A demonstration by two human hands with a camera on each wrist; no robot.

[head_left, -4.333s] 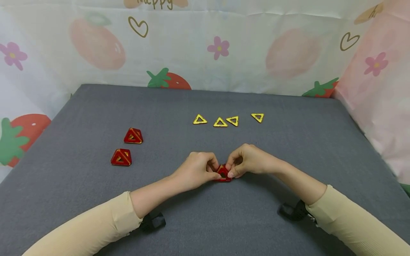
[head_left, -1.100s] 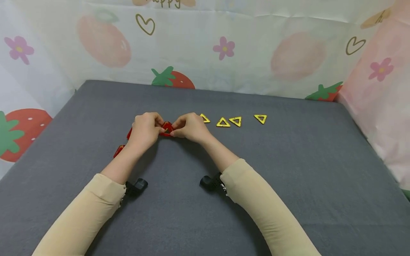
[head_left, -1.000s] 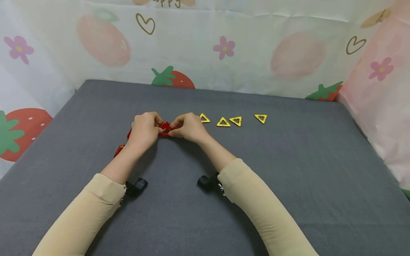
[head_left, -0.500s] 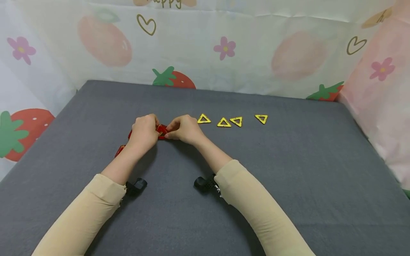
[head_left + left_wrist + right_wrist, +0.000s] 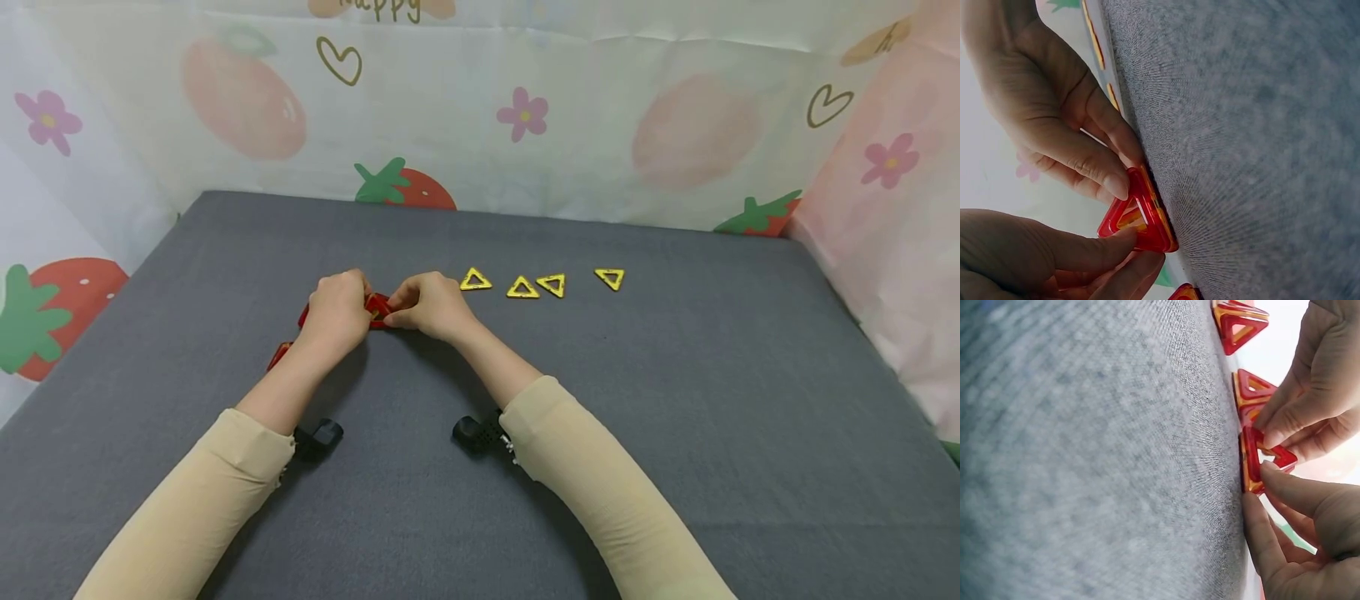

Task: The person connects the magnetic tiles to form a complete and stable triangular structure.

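Note:
Both hands hold one small pyramid of red and yellow triangular magnetic tiles [image 5: 378,305] low over the grey cloth, left of the middle. My left hand [image 5: 334,310] pinches its left side, thumb on the front face. The right hand [image 5: 433,305] pinches the opposite side between thumb and fingers, as the left wrist view shows on the red front tile [image 5: 1159,232]. Beyond the left hand, a second pyramid [image 5: 1255,387] stands close beside the held one in the right wrist view. A third pyramid [image 5: 280,355] is mostly covered by the left forearm in the head view.
Several flat yellow triangle tiles lie in a loose row at the back, among them a left one [image 5: 476,280] near the right hand and a far right one [image 5: 611,278]. A printed curtain [image 5: 577,167] hangs behind the grey table [image 5: 675,400].
Over the last few seconds both hands have carried the pyramid from the table's middle to the back left, beside another pyramid. Within the last second it shifted slightly left; now it is nearly still.

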